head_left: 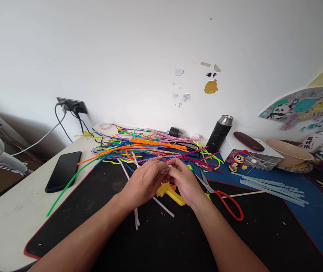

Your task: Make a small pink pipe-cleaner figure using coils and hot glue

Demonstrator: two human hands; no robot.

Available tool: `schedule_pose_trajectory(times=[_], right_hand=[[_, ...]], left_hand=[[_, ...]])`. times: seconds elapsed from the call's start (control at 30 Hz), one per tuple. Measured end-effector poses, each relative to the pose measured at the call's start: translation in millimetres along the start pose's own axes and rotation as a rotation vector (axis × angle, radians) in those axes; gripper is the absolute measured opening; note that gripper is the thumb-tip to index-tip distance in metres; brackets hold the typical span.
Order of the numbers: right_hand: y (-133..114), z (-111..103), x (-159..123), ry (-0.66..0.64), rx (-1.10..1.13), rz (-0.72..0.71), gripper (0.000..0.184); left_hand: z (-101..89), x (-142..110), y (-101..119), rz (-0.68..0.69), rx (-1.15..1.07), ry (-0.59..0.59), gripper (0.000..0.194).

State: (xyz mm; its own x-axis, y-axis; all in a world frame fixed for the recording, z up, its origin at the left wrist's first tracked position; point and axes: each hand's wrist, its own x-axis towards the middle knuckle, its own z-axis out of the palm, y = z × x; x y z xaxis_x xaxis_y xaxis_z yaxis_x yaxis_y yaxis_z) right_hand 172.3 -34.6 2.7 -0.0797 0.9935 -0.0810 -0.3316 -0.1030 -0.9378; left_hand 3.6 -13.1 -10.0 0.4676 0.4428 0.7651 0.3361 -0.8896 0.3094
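My left hand [146, 177] and my right hand [182, 177] meet above the black mat, fingers closed in a pinch. Between their fingertips is a small piece of pale pipe cleaner [166, 170], mostly hidden by the fingers. A yellow glue gun [173, 194] lies just beneath the hands, partly covered by them. Several whitish-pink pipe cleaners [164, 207] lie loose on the mat around my left hand. To the right of my right hand rest open scissors [228, 204] with red handles, apart from it.
A heap of coloured pipe cleaners [138, 145] spreads along the wall. A black phone [63, 172] lies at left. Toward the right are a black flask [219, 134], a small figurine [238, 161], a white box [269, 151], a bowl [289, 153] and translucent glue sticks [275, 189].
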Motion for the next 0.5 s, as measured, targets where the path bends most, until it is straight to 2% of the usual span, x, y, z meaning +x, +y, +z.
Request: schedule_pose_trajectory(times=[0.5], right_hand=[[-2.0,0.4,-1.4,0.008,0.026,0.016,0.024]], left_hand=[[1.2,-0.7,-0.5,0.011,0.059,-0.009,0.026]])
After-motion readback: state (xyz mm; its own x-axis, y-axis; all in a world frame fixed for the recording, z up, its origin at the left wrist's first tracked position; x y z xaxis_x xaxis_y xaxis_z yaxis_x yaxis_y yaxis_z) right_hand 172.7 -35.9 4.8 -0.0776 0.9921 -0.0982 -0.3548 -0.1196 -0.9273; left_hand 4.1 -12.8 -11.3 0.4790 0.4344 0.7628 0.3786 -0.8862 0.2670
